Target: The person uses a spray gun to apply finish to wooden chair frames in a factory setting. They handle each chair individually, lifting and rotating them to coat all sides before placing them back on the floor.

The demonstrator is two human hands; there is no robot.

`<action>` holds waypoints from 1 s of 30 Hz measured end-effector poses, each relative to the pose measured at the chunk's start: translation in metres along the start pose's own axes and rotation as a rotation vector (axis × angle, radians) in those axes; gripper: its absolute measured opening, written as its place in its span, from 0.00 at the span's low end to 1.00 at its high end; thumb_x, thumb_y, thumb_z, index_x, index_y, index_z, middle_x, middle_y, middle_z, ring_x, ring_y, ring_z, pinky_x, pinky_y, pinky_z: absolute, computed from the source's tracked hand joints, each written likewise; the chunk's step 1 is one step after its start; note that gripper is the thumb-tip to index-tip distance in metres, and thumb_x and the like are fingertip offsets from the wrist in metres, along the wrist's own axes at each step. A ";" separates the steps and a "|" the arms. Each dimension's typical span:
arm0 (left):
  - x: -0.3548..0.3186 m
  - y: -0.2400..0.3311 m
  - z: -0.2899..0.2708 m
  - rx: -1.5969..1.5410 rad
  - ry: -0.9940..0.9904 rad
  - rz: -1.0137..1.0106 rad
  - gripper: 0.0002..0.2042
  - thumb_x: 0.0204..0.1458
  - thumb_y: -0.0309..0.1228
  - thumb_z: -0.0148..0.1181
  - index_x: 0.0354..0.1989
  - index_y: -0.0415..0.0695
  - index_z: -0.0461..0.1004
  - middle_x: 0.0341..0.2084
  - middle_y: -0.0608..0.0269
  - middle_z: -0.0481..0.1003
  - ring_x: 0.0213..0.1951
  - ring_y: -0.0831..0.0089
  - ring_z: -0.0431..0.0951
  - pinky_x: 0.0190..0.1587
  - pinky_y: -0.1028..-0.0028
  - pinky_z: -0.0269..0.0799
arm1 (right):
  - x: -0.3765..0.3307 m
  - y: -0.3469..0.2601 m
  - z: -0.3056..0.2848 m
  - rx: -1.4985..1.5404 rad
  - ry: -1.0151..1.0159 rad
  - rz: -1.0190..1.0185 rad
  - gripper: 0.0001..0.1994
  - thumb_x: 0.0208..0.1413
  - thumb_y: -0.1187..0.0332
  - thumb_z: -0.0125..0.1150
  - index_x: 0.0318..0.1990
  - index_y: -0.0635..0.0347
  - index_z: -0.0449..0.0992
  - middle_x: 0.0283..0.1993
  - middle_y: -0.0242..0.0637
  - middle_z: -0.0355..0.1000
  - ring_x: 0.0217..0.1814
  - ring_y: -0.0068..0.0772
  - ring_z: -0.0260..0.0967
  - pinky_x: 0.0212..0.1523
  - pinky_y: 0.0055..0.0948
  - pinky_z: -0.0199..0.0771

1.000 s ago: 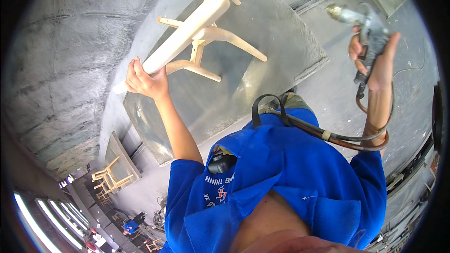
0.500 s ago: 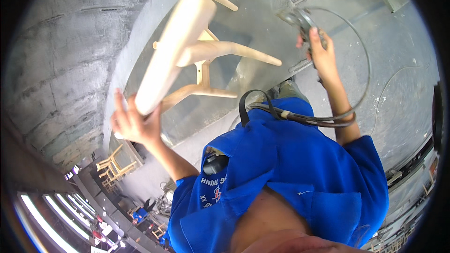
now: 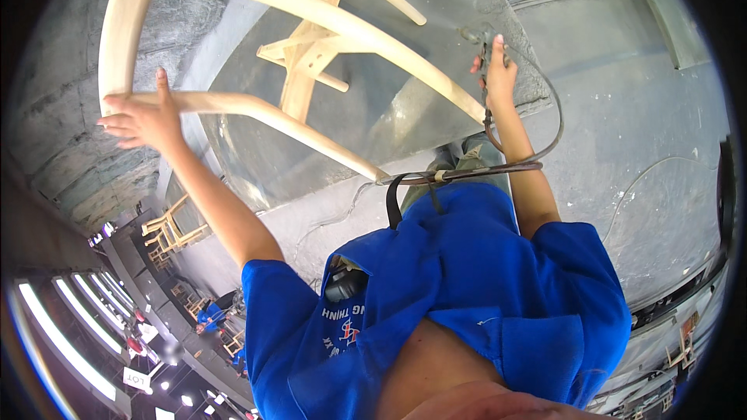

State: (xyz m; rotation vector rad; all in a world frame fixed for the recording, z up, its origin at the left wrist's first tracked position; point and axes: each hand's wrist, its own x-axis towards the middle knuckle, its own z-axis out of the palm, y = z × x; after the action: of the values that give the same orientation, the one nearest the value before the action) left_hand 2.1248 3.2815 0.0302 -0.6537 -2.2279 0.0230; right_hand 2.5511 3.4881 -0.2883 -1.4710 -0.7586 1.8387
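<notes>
The left hand (image 3: 144, 118), fingers spread wide, contacted one corner of the pale wooden chair frame (image 3: 311, 9), which was positioned over the grey panel (image 3: 264, 163). The right hand (image 3: 500, 82) gripped the spray gun (image 3: 487, 50) near the frame.

A furniture workshop, by the look of it — a pale, bare-wood chair frame (image 3: 307, 62) stands beside a spray gun (image 3: 488, 54) fed by a hose (image 3: 510, 166), and more unpainted chairs (image 3: 162, 228) stand further off to the left. The rough grey wall (image 3: 58, 109), the pale-flecked floor (image 3: 599, 148) and long rows of tube lights (image 3: 66, 338) look industrial — as does another person in blue (image 3: 208, 313) in the distance, among wooden frames.
</notes>
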 end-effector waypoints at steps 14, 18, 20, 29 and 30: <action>-0.385 0.029 0.076 -1.006 -0.561 -0.461 0.45 0.58 0.39 0.63 0.74 0.33 0.39 0.71 0.33 0.49 0.71 0.42 0.53 0.71 0.57 0.51 | -0.102 0.113 -0.094 -0.464 0.147 0.029 0.23 0.61 0.46 0.62 0.42 0.61 0.78 0.24 0.29 0.72 0.21 0.16 0.67 0.14 0.19 0.57; -0.338 0.018 0.093 -0.973 -0.582 -0.480 0.41 0.59 0.41 0.61 0.74 0.38 0.45 0.67 0.39 0.61 0.65 0.46 0.66 0.65 0.59 0.63 | -0.128 0.141 0.007 -0.431 0.006 0.062 0.19 0.62 0.48 0.60 0.38 0.56 0.76 0.26 0.28 0.73 0.21 0.17 0.68 0.15 0.19 0.56; -0.314 0.013 0.100 -0.909 -0.626 -0.527 0.40 0.58 0.40 0.63 0.74 0.40 0.48 0.62 0.41 0.68 0.58 0.47 0.74 0.60 0.59 0.68 | -0.119 0.149 0.082 -0.387 -0.111 0.016 0.18 0.62 0.49 0.60 0.38 0.55 0.76 0.27 0.28 0.74 0.22 0.17 0.66 0.15 0.19 0.55; -0.284 -0.003 0.136 -0.901 -0.578 -0.449 0.44 0.52 0.38 0.69 0.73 0.39 0.50 0.60 0.40 0.70 0.58 0.47 0.75 0.60 0.59 0.68 | -0.071 0.191 0.351 0.153 -0.276 0.015 0.16 0.63 0.52 0.57 0.36 0.56 0.75 0.27 0.32 0.75 0.26 0.24 0.72 0.20 0.24 0.57; -0.285 -0.004 0.139 -0.923 -0.572 -0.442 0.44 0.52 0.38 0.69 0.73 0.38 0.49 0.60 0.40 0.70 0.58 0.48 0.74 0.61 0.59 0.67 | -0.066 0.203 0.357 0.151 -0.255 0.021 0.16 0.63 0.52 0.57 0.35 0.56 0.75 0.26 0.32 0.74 0.26 0.24 0.72 0.20 0.24 0.57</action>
State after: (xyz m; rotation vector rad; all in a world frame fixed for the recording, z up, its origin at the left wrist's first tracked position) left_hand 2.1814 3.1728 -0.2620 -0.6433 -2.8518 -1.2359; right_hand 2.1848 3.2968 -0.3342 -1.1677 -0.7072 2.0765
